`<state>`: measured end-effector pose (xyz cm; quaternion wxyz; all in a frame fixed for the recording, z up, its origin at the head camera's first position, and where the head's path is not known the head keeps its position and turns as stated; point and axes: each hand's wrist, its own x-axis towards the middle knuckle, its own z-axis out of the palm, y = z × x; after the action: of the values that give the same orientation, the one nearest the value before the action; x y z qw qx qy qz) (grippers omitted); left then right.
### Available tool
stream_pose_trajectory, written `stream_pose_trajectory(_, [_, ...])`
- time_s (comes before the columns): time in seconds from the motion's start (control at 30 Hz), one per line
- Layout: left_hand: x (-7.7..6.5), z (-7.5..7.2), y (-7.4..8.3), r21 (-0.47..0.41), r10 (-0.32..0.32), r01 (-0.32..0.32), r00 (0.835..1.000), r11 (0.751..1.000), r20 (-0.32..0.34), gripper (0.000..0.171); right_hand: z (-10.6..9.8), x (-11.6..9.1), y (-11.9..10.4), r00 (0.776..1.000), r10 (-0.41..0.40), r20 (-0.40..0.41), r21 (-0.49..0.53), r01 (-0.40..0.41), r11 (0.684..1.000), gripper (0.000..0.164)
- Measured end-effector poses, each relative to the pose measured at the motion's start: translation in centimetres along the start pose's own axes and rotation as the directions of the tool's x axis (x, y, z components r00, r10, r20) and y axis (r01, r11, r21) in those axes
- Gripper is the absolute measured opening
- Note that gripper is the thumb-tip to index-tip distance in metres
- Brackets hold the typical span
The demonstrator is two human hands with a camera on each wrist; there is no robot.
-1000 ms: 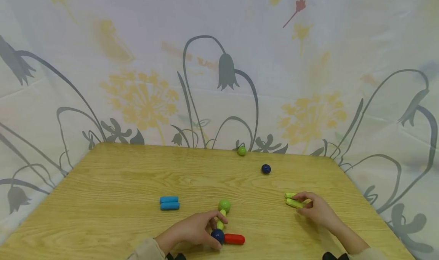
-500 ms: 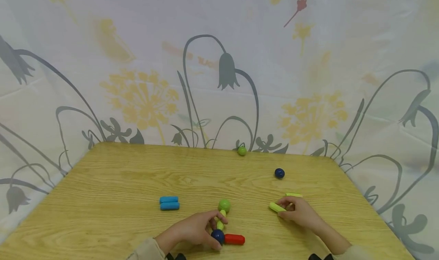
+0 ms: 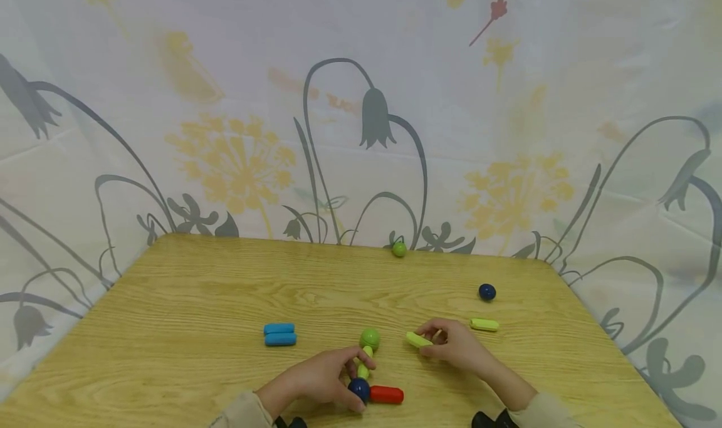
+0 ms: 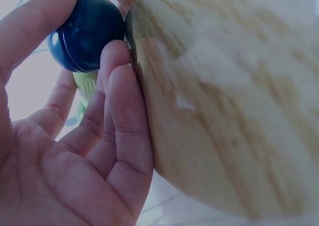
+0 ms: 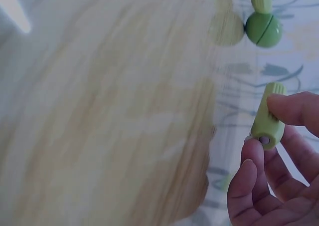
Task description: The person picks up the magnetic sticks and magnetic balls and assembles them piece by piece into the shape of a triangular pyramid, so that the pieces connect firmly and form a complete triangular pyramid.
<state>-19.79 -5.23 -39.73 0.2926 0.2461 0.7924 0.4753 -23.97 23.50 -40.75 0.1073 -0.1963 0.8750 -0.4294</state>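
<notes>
Near the table's front, my left hand (image 3: 321, 378) holds a dark blue ball (image 3: 358, 389) between thumb and fingers; the left wrist view shows the ball (image 4: 89, 34) close up. From that ball a red rod (image 3: 387, 395) points right, and a yellow-green rod (image 3: 364, 369) runs away to a green ball (image 3: 370, 338). My right hand (image 3: 455, 348), to the right of this joined piece, pinches another yellow-green rod (image 3: 417, 339). A round grey inset shows in the end of that rod (image 5: 269, 111) in the right wrist view. It is apart from the green ball.
Another yellow-green rod (image 3: 485, 324) lies beyond my right hand. Past it is a loose dark blue ball (image 3: 487, 292). A green ball (image 3: 399, 249) sits at the far edge of the wooden table (image 3: 225, 277). Two blue rods (image 3: 279, 334) lie side by side at left.
My right hand has picked one yellow-green rod from the pair and carried it left, towards the joined piece. The loose dark blue ball has rolled right and nearer. My left hand stays put.
</notes>
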Motion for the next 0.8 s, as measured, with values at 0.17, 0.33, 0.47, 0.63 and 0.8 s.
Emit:
stream_pose_trajectory(0.17, [-0.1, 0.0, 0.1, 0.002, -0.004, 0.004, 1.0, 1.0, -0.006, 0.04, 0.9, 0.8, -0.9, 0.999, -0.034, 0.028, -0.007, 0.034, 0.999, 0.025])
stream_pose_trajectory(0.33, [-0.2, 0.1, 0.2, 0.011, -0.002, 0.002, 1.0, 1.0, -0.011, 0.04, 1.7, 1.3, -1.5, 0.997, -0.056, 0.054, -0.014, 0.056, 0.998, 0.023])
stream_pose_trajectory(0.47, [-0.2, 0.0, 0.2, 0.004, 0.002, -0.002, 1.0, 1.0, -0.007, 0.04, 2.2, 1.6, -1.8, 0.996, -0.066, 0.065, -0.023, 0.068, 0.997, 0.022])
stream_pose_trajectory(0.63, [-0.1, 0.0, -0.1, -0.001, 0.004, -0.004, 1.0, 1.0, 0.001, 0.04, 2.7, 2.0, -2.0, 0.994, -0.082, 0.066, -0.042, 0.085, 0.996, 0.02])
stream_pose_trajectory(0.8, [0.0, 0.0, -0.2, -0.001, 0.004, -0.004, 1.0, 1.0, 0.002, 0.04, 2.5, 1.9, -2.0, 0.994, -0.075, 0.082, -0.013, 0.077, 0.997, 0.021])
